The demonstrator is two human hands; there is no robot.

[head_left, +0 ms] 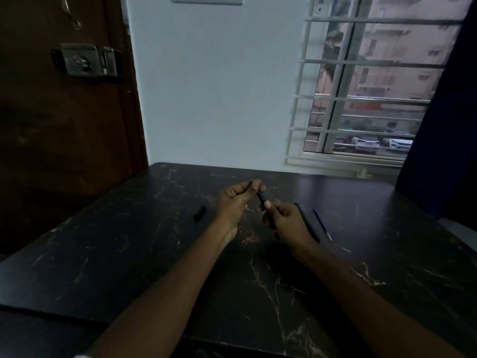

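Above the middle of the dark marble table (129, 254) both hands hold a short dark pen part (260, 196). My left hand (232, 205) pinches its far tip between thumb and fingers. My right hand (284, 223) grips its near end with the thumb on top. A long dark pen barrel (308, 226) lies on the table just right of my right hand. Beside it lies a thin blue refill (321, 223). A small black cap (200, 213) lies left of my left hand.
The table butts against a white wall (219, 99). A brown door with a metal lock (87, 60) stands at the left. A barred window (361, 99) and a dark curtain (444, 138) are at the right.
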